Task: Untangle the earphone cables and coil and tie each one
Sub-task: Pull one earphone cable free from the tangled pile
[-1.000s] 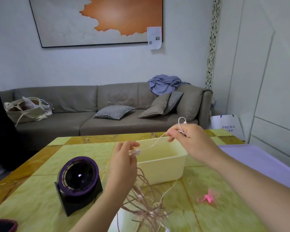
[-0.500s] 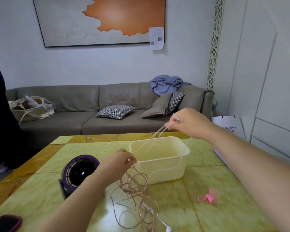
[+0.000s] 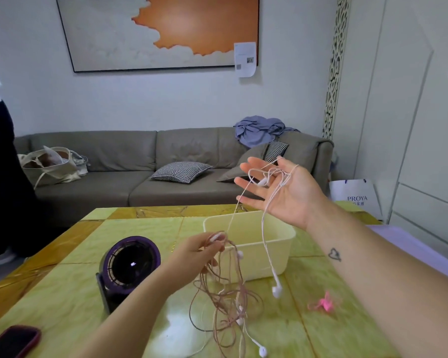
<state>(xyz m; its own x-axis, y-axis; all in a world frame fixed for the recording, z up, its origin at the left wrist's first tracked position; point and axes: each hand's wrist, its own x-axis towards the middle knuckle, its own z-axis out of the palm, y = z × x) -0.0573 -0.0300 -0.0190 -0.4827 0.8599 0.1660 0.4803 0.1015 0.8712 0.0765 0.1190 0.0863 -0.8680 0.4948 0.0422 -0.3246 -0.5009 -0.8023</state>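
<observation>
The right hand (image 3: 282, 188) is raised above the far side of the glossy yellow-green marble-patterned table (image 3: 62, 293), palm up, fingers straight and spread. It grips nothing. A thin white earphone cable (image 3: 263, 228) is looped and draped across its palm and fingers. One strand hangs down in front of the cream rectangular plastic tub (image 3: 259, 262), ending in a pair of white earbuds (image 3: 277, 290) that dangle just above the tabletop. Another strand runs down to the left hand (image 3: 199, 250).

The left hand is lower and nearer, beside the tub's left end. Its fingertips pinch the top of a tangle of pinkish-brown earphone cables (image 3: 225, 293). The tangle hangs in loose loops, its lower coils lying on the table near the front edge, with another white earbud (image 3: 262, 351) among them.

A round purple and black desk fan (image 3: 130, 264) stands left of the hands. A dark phone in a red case (image 3: 13, 341) lies at the near left corner. A small pink tie (image 3: 325, 304) lies right of the tangle.
</observation>
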